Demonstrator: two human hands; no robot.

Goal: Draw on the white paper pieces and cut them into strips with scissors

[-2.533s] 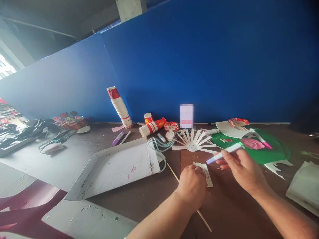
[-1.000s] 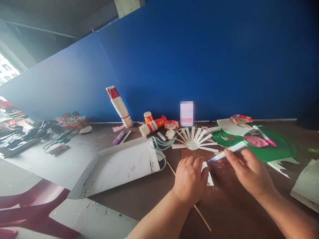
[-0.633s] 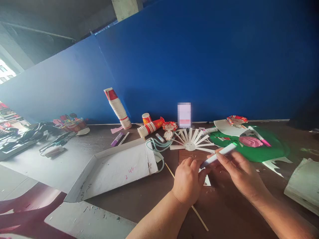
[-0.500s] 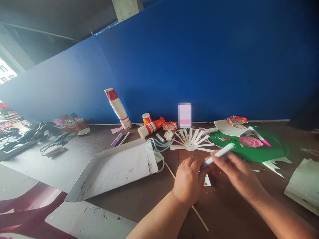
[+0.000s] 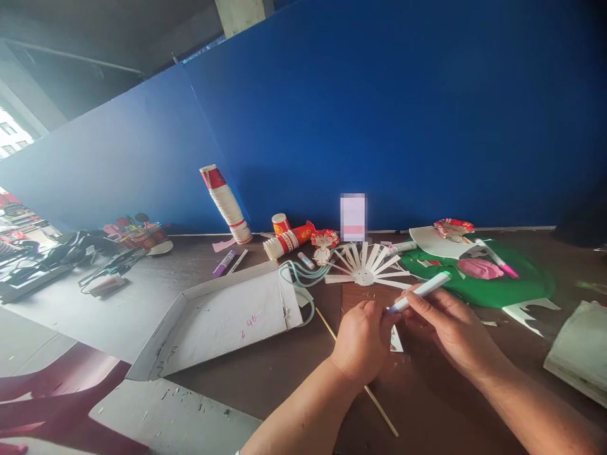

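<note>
A white marker (image 5: 422, 291) with a green end slants up to the right between my two hands. My right hand (image 5: 443, 319) is closed on its barrel, thumb along the near side. My left hand (image 5: 363, 335) has its fingers wrapped around the lower left end, where a bit of purple shows; the rest of that end is hidden. Beneath the hands lies a small white paper piece (image 5: 397, 340), partly covered. Just beyond them is a paper cup cut into spread strips (image 5: 364, 277), with small marks on its round base. A thin wooden stick (image 5: 382, 411) passes under my left wrist.
A white cardboard tray (image 5: 213, 328) lies to the left. Stacked paper cups (image 5: 227, 205), more cups lying down (image 5: 289, 242) and a red-haired paper figure (image 5: 323, 246) are at the back. On the right are a green round mat (image 5: 526, 278) and a pale block-like object (image 5: 578, 354).
The marker has shifted slightly to the right with my right hand, and a purple part now shows beside my left fingers. The whole view has moved a little.
</note>
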